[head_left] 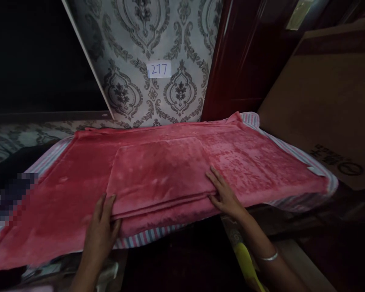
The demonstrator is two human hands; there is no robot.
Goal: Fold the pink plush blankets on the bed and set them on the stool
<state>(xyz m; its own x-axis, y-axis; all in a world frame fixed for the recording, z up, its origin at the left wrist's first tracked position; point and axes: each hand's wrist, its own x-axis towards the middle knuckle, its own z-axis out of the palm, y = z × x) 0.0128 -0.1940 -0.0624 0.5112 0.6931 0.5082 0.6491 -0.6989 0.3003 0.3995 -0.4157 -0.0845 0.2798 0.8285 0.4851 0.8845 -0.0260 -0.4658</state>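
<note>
Left hand (99,228) and right hand (226,198) part-curled at the folded cloth's (158,172) 8 and 4 o'clock, pinch unclear; best kept even, layers aligned.

Folded pink plush cloth (159,170), flat, on spread pink fabric (69,174)

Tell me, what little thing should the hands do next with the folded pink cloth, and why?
Perhaps pat the folded pink cloth flat: its top looks a little rumpled near the front, and the left hand and right hand are at its near corners.
</note>
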